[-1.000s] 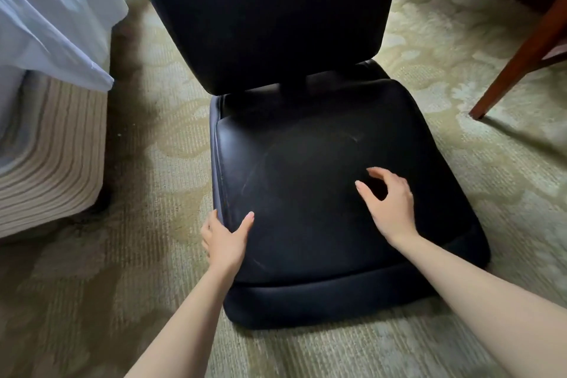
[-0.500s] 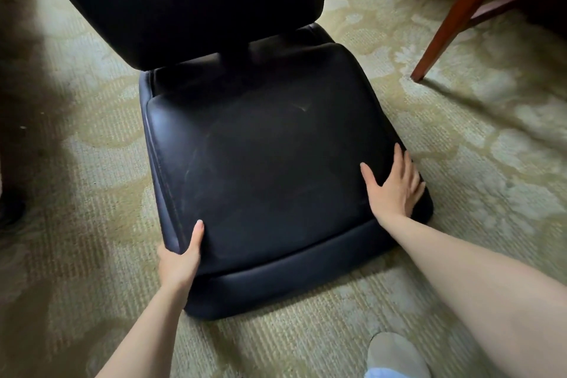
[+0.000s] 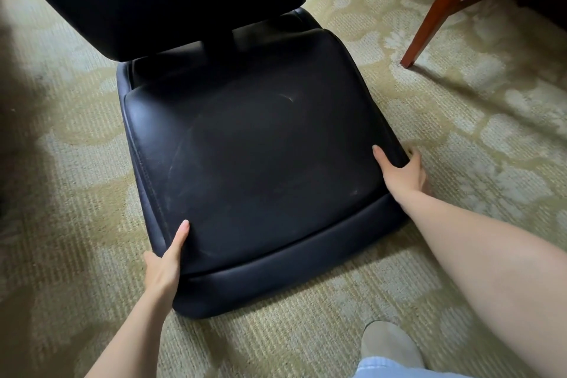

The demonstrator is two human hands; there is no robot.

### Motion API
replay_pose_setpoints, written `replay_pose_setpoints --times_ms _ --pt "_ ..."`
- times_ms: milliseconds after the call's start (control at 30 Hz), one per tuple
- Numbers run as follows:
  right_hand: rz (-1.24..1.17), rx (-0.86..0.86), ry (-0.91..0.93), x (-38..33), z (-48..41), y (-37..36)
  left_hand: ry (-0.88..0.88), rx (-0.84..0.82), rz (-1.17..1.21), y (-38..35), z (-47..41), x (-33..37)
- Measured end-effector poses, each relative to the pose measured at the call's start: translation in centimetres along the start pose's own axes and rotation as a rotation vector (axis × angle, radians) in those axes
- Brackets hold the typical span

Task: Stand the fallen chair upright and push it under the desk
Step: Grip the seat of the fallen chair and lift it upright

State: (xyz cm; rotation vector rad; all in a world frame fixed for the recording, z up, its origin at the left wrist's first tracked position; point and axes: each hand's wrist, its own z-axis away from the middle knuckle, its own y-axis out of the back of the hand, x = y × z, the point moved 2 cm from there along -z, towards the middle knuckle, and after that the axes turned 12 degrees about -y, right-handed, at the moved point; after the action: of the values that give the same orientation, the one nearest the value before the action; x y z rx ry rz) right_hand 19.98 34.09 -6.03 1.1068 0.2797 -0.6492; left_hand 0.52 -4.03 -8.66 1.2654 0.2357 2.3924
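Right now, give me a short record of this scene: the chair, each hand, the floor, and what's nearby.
chair: black padded chair, upright, seat facing the camera
left hand: left hand with its grip on the seat's front left corner, thumb on top
right hand: right hand with its grip on the seat's right edge
floor: patterned green carpet
nearby: wooden leg at upper right, apart from the chair

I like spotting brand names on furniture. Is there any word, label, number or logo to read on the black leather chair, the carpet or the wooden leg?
None can be read.
Black leather chair: plain seat and backrest, only scuffs and stitching, no tag in view.
Patterned green carpet: floral pattern only.
Reddish wooden desk leg: bare wood.
Left hand and right hand grip the seat's edges.
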Motion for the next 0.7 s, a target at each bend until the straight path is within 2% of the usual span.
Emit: replay_pose_setpoints --times_ms 233,533,700 --pt "0.057 -0.148 -0.064 -0.5 -0.9 0.6 0.018 -0.116 0.000 0.6 1.4 0.1" --pt "0.120 -0.211 -0.016 -0.1 0.3 1.1 0.031 -0.054 -0.009 1.7 2.0 0.9" --pt "0.144 -0.233 -0.016 -0.5 2.5 1.1 0.048 0.014 -0.122 4.8 3.0 3.0"
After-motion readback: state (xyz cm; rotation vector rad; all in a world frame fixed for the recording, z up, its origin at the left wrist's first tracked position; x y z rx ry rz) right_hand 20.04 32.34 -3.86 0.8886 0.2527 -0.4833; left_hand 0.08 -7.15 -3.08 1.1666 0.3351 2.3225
